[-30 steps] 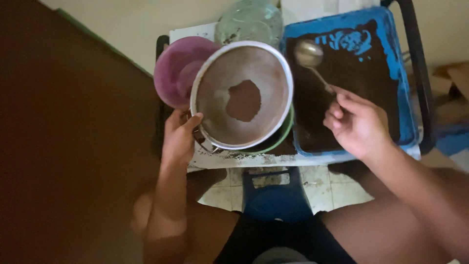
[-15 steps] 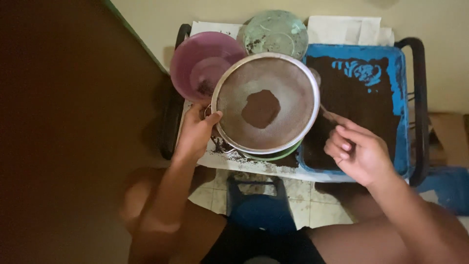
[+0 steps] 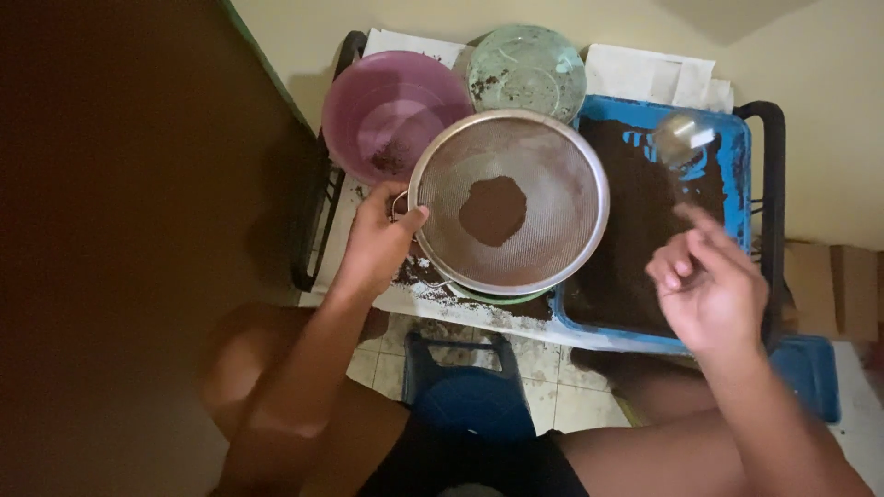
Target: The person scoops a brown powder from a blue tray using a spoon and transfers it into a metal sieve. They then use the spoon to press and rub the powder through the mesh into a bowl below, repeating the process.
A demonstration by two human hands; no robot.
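1. The left hand (image 3: 379,241) is closed on the edge of a round metal sieve (image 3: 508,201), thumb on the rim beside a small side handle, fingers beneath.
2. The sieve sits level above the middle of the desk (image 3: 368,198), with a small heap of brown powder (image 3: 493,211) at the centre of its mesh.
3. Under the sieve's near edge a sliver of a green bowl (image 3: 488,296) shows; whether the sieve rests on it or hangs just above it cannot be told.
4. The right hand (image 3: 707,281) hovers over the near right part of a blue tray (image 3: 727,124), fingers loosely curled. It is blurred, and it seems to pinch the handle of a metal spoon (image 3: 680,138), though the handle itself is too smeared to trace.
5. The spoon's bowl lies over the far right of the tray, which is filled with dark brown powder.
6. A purple bowl (image 3: 391,115) stands at the far left of the desk, with a smudge of powder inside, just beside the sieve.
7. A clear glass lid or dish (image 3: 527,69) lies behind the sieve, speckled with powder.
8. Spilled powder dusts the desk below the left hand.
9. A blue stool (image 3: 470,400) stands on the tiled floor between the person's knees.
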